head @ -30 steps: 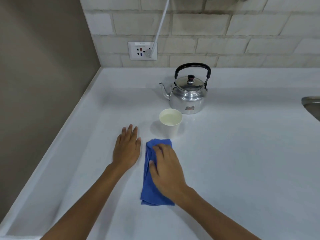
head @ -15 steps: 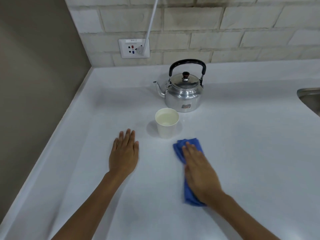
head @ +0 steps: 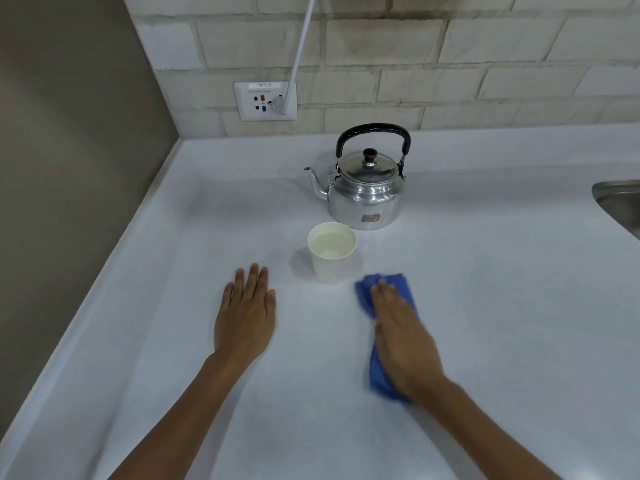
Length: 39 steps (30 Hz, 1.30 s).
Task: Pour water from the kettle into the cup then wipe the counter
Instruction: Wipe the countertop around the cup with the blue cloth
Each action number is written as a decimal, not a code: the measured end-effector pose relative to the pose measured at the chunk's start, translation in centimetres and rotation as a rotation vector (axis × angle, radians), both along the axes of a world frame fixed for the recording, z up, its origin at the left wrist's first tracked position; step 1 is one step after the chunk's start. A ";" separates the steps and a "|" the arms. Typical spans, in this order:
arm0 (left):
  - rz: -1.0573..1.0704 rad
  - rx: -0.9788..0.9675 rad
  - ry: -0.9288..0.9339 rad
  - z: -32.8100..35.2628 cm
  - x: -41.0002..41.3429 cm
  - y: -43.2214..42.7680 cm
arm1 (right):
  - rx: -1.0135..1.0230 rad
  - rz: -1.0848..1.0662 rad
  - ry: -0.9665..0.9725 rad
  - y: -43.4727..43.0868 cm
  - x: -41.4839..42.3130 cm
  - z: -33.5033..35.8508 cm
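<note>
Nearest: both forearms come in from the bottom edge onto the white counter (head: 485, 306). Right hand (head: 403, 344) lies flat, palm down on the blue cloth (head: 381, 379), fingers straight & together, pressing rather than gripping; hand & cloth are motion-blurred. Vs 0.5 s ago the cloth sits in abt the same spot relative to the cup, just right of and nearer than it; vs 1 s ago it has gone from directly in front of the cup, close by the left hand, over to the right. Cloth's far end pokes out past the fingertips, near the cup base but not touching as far as can be seen.

Left hand (head: 246, 317) flat on the bare counter, fingers released & extended, holding nothing; same pose & place as in both earlier frames.

Next out: paper cup (head: 331, 258) upright, water inside, between the two hands and a bit farther. Behind it the metal kettle (head: 367, 192) stands upright, lid on, black handle up, spout pointing left; cup & kettle close, small gap. Neither has moved.

Room: wide bare counter to the right up to the sink (head: 620, 202) rim at the right edge; left side runs to a raised lip against the brown wall (head: 69, 168). Far edge meets the tiled backsplash, w/ a wall socket (head: 265, 101) and white cable (head: 301, 46) plugged in.
</note>
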<state>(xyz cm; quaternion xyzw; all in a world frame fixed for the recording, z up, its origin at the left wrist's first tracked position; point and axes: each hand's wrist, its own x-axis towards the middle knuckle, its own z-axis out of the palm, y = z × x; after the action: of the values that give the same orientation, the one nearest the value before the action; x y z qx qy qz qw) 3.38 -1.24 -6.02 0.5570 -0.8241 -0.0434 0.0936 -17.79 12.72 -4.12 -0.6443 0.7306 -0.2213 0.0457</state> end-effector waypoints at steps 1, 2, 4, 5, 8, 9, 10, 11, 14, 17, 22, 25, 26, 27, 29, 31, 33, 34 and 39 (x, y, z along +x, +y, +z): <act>0.005 0.003 -0.001 0.0 0.0 0.0 | 0.008 -0.042 0.011 -1.2 -1.7 0.0; 0.009 0.006 -0.003 0.0 -0.1 0.1 | 0.022 -0.093 0.014 -2.6 -3.1 0.0; 0.014 0.006 -0.011 0.0 -0.2 0.1 | 0.051 -0.192 0.014 -5.7 -4.7 0.3; 0.017 0.007 -0.011 0.0 -0.2 0.0 | 0.062 -0.220 0.014 -7.1 -4.8 0.5; 0.018 0.013 -0.017 -0.2 -0.2 0.0 | 0.082 -0.165 0.016 -9.3 -3.2 0.3; 0.016 0.011 -0.017 -0.2 -0.2 0.0 | 0.087 -0.113 0.022 -9.1 -2.6 0.1; 0.014 0.006 -0.013 -0.3 -0.1 0.0 | 0.081 -0.055 0.035 -8.5 -2.1 -0.2; 0.011 -0.001 -0.007 -0.3 -0.1 0.0 | 0.063 0.005 0.050 -7.6 -1.8 -0.6; 0.003 -0.018 -0.005 -0.4 0.0 0.0 | 0.018 0.141 0.060 -5.5 -3.0 -1.0; 0.005 -0.010 0.008 -0.3 0.1 -0.1 | 0.045 0.056 0.020 -6.7 -7.3 -0.2; 0.023 -0.007 -0.009 -0.2 -0.3 0.0 | 0.140 -0.235 0.001 -10.8 -10.7 0.9; 0.024 -0.016 -0.017 -0.3 -0.3 -0.1 | 0.126 -0.186 0.044 -11.1 -7.6 0.1; 0.023 -0.020 -0.021 -0.3 -0.3 -0.1 | 0.114 -0.126 0.060 -10.7 -6.6 -0.4; 0.019 -0.022 -0.024 -0.3 -0.2 -0.1 | 0.103 -0.061 0.067 -10.1 -6.2 -0.7; 0.006 -0.021 -0.019 -0.3 -0.1 -0.2 | 0.099 0.000 0.034 -9.4 -7.2 -0.3; -0.004 -0.015 -0.009 -0.1 -0.1 -0.2 | 0.113 -0.074 -0.017 -9.4 -9.2 0.5; 0.003 -0.006 -0.009 -0.1 -0.1 -0.2 | 0.133 -0.175 -0.046 -9.4 -10.5 1.0; 0.007 -0.004 -0.010 -0.1 -0.1 -0.2 | 0.138 -0.206 -0.045 -9.3 -10.4 1.1; 0.029 0.003 -0.024 -0.4 -0.3 -0.2 | 0.105 -0.227 -0.034 -5.9 -5.2 0.0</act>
<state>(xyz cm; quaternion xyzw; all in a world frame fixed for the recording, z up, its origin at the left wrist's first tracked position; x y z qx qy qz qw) 3.08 -1.43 -6.39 0.5696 -0.8168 -0.0365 0.0838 -22.95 6.84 -4.09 -0.5505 0.8085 -0.1972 0.0664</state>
